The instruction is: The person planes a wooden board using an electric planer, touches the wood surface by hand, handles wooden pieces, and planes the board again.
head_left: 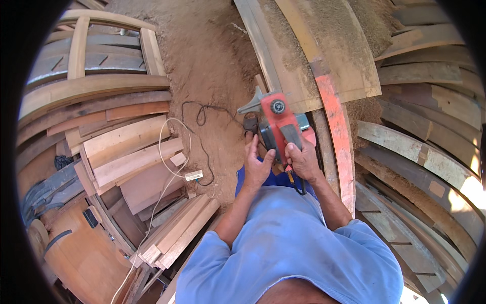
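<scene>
A red electric hand planer [275, 109] with a dark round knob on top and a grey metal piece jutting to the left is in front of my body. Round its rear handle, my right hand [304, 159] is closed. My left hand [259, 164] is at the planer's left side, fingers stretched forward and thumb apart, near its dark housing. Whether the left fingertips press on the tool I cannot tell. A dark cord [298, 187] hangs from the planer's rear, against my blue shirt. The planer's underside is hidden.
Right of the planer, a long red-painted bar [335, 126] runs beside a dusty wooden board [349, 66]. A white extension socket [194, 175] with cables lies on the dirt floor [197, 61]. Stacked planks [177, 228] stand left, more timber [425, 147] right, a wooden frame [78, 48] far left.
</scene>
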Available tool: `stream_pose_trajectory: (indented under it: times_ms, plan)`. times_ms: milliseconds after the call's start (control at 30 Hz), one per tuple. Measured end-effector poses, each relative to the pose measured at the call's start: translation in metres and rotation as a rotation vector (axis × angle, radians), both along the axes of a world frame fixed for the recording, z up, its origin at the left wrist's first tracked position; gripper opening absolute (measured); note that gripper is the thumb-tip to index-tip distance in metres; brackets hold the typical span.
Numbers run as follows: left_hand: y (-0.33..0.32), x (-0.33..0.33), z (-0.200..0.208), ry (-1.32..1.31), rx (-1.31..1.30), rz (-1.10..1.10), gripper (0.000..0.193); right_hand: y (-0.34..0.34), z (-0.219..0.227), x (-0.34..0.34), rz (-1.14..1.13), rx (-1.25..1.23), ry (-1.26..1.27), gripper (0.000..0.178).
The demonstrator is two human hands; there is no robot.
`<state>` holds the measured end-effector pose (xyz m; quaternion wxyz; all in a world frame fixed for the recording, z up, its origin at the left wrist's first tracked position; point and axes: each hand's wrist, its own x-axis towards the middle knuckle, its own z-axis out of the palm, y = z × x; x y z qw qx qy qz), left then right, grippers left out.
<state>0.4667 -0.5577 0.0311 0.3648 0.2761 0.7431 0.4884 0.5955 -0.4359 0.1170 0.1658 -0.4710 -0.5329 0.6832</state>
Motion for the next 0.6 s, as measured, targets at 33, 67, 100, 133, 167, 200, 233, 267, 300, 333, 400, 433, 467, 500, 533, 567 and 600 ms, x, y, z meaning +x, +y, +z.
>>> stream_pose_trajectory:
  times_ms: [33, 67, 100, 133, 167, 200, 233, 267, 300, 333, 400, 433, 467, 500, 533, 567, 600]
  plan:
    - [0.005, 0.005, -0.007, 0.001, -0.001, -0.005, 0.084, 0.0, -0.005, 0.0, 0.029, 0.02, 0.002, 0.042]
    - [0.009, 0.011, -0.014, -0.069, -0.011, 0.007, 0.083, -0.001, -0.017, 0.005, 0.039, 0.007, -0.003, 0.044]
    - [0.016, 0.014, -0.016, -0.139, -0.023, 0.021, 0.083, 0.001, -0.023, 0.006, 0.036, 0.004, -0.002, 0.044]
    - [0.021, 0.014, -0.016, -0.085, -0.065, 0.031, 0.08, 0.002, -0.029, 0.006, 0.014, 0.001, -0.023, 0.046]
    - [0.026, 0.014, -0.019, -0.084, -0.071, 0.03, 0.08, 0.004, -0.034, 0.005, -0.008, -0.003, -0.044, 0.048]
    - [0.031, 0.015, -0.025, -0.035, -0.121, 0.03, 0.079, 0.005, -0.039, 0.005, -0.011, -0.008, -0.045, 0.048]
    - [0.036, 0.014, -0.031, 0.014, -0.172, 0.032, 0.078, 0.005, -0.044, 0.004, -0.001, 0.007, -0.048, 0.049]
    - [0.039, 0.011, -0.042, 0.014, -0.177, 0.029, 0.078, 0.006, -0.049, 0.002, 0.011, 0.023, -0.05, 0.05]
    - [0.045, 0.005, -0.049, -0.055, -0.086, 0.058, 0.077, 0.007, -0.055, -0.002, 0.008, 0.018, -0.051, 0.05]
    - [0.049, 0.0, -0.054, -0.089, -0.043, 0.072, 0.077, 0.008, -0.06, -0.007, -0.009, 0.036, -0.044, 0.051]
    - [0.063, -0.013, -0.044, -0.084, -0.057, 0.039, 0.075, 0.016, -0.066, -0.014, -0.033, 0.051, -0.039, 0.052]
    - [0.07, -0.021, -0.035, -0.04, -0.114, -0.002, 0.074, 0.024, -0.063, -0.02, -0.015, 0.046, -0.057, 0.053]
    - [0.074, -0.028, -0.041, -0.037, -0.115, -0.003, 0.074, 0.03, -0.062, -0.025, -0.006, 0.043, -0.066, 0.053]
    - [0.078, -0.033, -0.046, -0.081, -0.073, 0.015, 0.073, 0.037, -0.062, -0.031, 0.002, 0.043, -0.073, 0.054]
    - [0.083, -0.039, -0.05, -0.123, -0.03, 0.034, 0.072, 0.043, -0.063, -0.038, 0.001, 0.042, -0.082, 0.054]
    - [0.087, -0.045, -0.055, -0.12, -0.029, 0.035, 0.072, 0.05, -0.063, -0.045, 0.001, 0.042, -0.085, 0.054]
    - [0.096, -0.051, -0.053, -0.128, -0.022, 0.045, 0.069, 0.058, -0.063, -0.052, -0.001, 0.043, -0.09, 0.054]
